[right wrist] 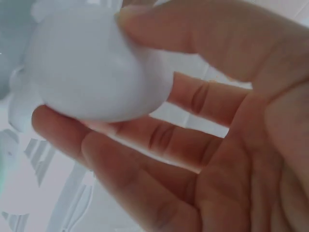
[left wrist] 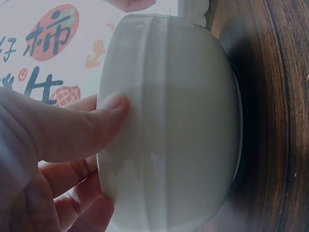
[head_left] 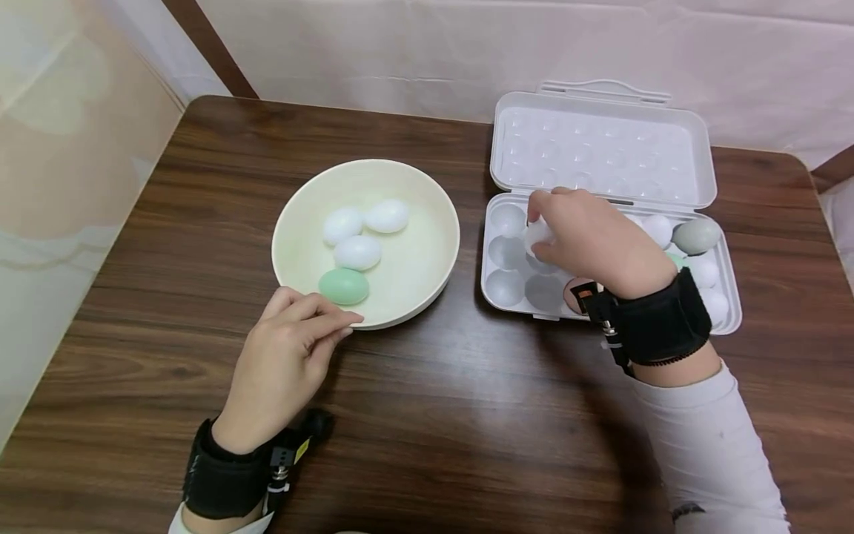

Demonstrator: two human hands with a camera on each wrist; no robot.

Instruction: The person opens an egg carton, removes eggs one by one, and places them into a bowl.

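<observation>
Tabletop [head_left: 427,415]: one, dark wood grain; it carries the bowl and the egg box; its near edge is cut off by the frame.
Egg box [head_left: 603,148]: one, pale plastic, lid thrown back towards the wall; the left cups that show lie bare; the middle cups are hidden under the right hand, so the full count of cups cannot be told.
Bowl [head_left: 434,222]: one, cream, left of the egg box and apart from it; four eggs inside, three white [head_left: 358,252] and one green [head_left: 343,286].
Eggs in the box: at the right end about four show, three white, one grey [head_left: 697,236]; a green sliver and a pinkish one peep out by the wrist strap, half hidden.
Left hand [head_left: 283,363]: one; fingers lie curled against the bowl's near rim, thumb pressed to its outer wall in the wrist view.
Right hand [head_left: 597,245]: one; over the box's left-middle cups, pinching a white egg [right wrist: 96,67] between thumb and fingertips; whether that egg touches a cup cannot be told.
</observation>
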